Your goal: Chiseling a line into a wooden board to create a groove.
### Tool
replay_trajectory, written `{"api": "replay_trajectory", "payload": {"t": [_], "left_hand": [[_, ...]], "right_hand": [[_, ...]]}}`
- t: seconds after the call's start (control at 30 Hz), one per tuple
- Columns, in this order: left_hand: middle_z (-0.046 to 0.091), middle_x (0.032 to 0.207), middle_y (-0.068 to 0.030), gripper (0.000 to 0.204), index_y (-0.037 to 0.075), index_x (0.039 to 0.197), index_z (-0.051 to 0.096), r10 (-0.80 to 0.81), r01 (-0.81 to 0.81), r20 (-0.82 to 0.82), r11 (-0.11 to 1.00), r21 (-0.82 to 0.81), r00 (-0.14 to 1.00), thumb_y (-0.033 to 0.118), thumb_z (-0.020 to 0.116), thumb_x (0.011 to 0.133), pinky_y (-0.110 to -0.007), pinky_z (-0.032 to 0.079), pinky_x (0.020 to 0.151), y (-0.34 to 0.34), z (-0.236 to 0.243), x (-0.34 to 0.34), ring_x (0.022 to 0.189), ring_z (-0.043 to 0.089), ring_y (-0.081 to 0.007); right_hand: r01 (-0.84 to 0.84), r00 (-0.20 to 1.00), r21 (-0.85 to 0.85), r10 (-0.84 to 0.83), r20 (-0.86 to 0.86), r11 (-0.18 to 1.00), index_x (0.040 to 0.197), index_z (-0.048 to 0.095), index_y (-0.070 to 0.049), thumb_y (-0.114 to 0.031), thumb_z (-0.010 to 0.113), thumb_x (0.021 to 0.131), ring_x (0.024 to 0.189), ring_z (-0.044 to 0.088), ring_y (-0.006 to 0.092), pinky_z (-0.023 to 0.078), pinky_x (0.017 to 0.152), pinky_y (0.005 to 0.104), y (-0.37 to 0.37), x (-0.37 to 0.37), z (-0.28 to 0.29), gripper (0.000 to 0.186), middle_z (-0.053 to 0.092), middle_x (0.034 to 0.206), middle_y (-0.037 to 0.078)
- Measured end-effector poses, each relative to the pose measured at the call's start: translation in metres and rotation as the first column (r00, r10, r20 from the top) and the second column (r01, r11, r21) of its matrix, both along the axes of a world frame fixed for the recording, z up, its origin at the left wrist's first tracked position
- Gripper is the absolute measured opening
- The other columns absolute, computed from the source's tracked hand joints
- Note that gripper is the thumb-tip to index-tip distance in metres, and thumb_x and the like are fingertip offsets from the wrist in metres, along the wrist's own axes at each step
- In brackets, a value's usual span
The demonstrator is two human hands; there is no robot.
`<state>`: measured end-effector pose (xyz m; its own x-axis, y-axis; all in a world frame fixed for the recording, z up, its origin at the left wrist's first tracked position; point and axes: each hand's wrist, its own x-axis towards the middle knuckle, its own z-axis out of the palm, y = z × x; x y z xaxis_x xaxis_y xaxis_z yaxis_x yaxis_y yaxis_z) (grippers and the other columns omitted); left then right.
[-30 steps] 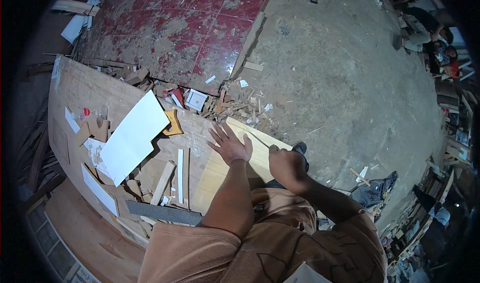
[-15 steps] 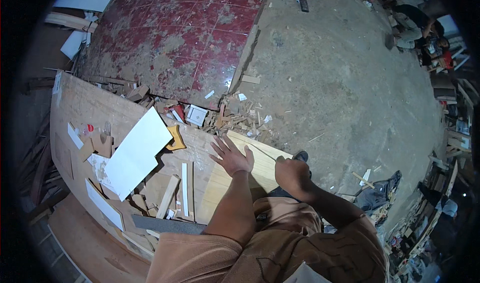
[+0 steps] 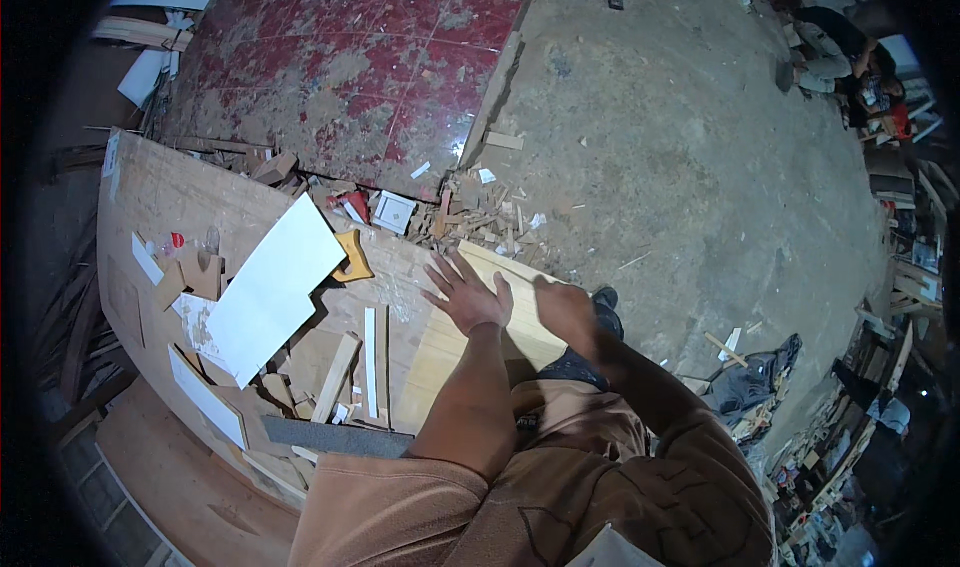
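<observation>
A pale wooden board [image 3: 428, 367] lies at the near edge of the worktable [image 3: 240, 207]. My left hand [image 3: 475, 302] rests flat on it, fingers spread, holding nothing. To its right, my right hand [image 3: 566, 310] is closed in a fist above the board's right edge. A thin, dark, straight tool showed from this fist a moment earlier; now the hand hides it, and its kind cannot be made out.
Left of the board lie a white panel [image 3: 275, 297], a yellow saw handle [image 3: 353, 257] and narrow wood strips [image 3: 337, 377]. Wood scraps [image 3: 480, 222] litter the floor beyond the table. A person [image 3: 850, 57] is at the far right.
My right hand has moved a little left and away from me, toward my left hand. The thin tool has gone out of sight. My left hand stays flat on the board.
</observation>
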<state>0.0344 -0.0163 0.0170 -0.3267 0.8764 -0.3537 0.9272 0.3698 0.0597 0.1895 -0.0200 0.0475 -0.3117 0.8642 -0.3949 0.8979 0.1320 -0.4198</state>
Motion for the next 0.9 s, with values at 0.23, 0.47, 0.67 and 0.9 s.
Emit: {"api": "replay_trajectory", "payload": {"t": [0.23,0.47,0.67,0.9], "left_hand": [[0.005,0.161,-0.0256,0.097,0.004,0.156,0.007,-0.009,0.009,0.004,1.0,0.03,1.0,0.051,0.052,0.084,-0.068,0.001,0.114,0.001,-0.001,0.003,0.149,0.001,-0.0447],[0.004,0.161,-0.0252,0.097,0.004,0.156,0.006,-0.017,0.016,0.008,0.998,0.052,1.0,0.051,0.052,0.084,-0.068,0.001,0.114,0.0,-0.004,0.002,0.149,0.0,-0.0445],[0.004,0.161,-0.0248,0.096,0.005,0.156,0.007,0.001,-0.001,-0.007,1.0,0.019,1.0,0.051,0.052,0.085,-0.068,0.002,0.114,-0.002,-0.003,0.0,0.149,0.0,-0.0444],[0.006,0.161,-0.0259,0.095,0.002,0.155,0.01,-0.022,0.021,0.01,0.998,0.067,1.0,0.05,0.052,0.085,-0.069,0.002,0.113,0.0,-0.003,0.001,0.149,0.001,-0.0465]], "right_hand": [[-0.094,0.992,-0.004,0.094,0.081,0.996,0.086,0.06,-0.002,-0.012,0.052,0.087,0.068,0.071,0.0348,0.055,0.055,0.0454,-0.02,0.04,0.058,0.013,0.069,0.073,0.019],[0.043,0.992,-0.059,-0.036,0.12,0.997,0.084,0.064,-0.001,-0.012,0.054,0.083,0.069,0.071,0.0351,0.056,0.056,0.0443,0.015,-0.025,-0.011,0.014,0.07,0.076,0.021],[-0.022,0.988,-0.061,0.03,0.149,0.998,0.081,0.063,-0.003,-0.012,0.055,0.083,0.068,0.071,0.037,0.055,0.054,0.0448,-0.007,0.019,0.053,0.012,0.07,0.077,0.021],[-0.15,0.973,-0.105,0.165,0.16,0.983,0.086,0.066,-0.003,-0.013,0.056,0.083,0.071,0.072,0.0341,0.056,0.058,0.0435,0.007,-0.004,0.043,0.015,0.07,0.079,0.02]]}}
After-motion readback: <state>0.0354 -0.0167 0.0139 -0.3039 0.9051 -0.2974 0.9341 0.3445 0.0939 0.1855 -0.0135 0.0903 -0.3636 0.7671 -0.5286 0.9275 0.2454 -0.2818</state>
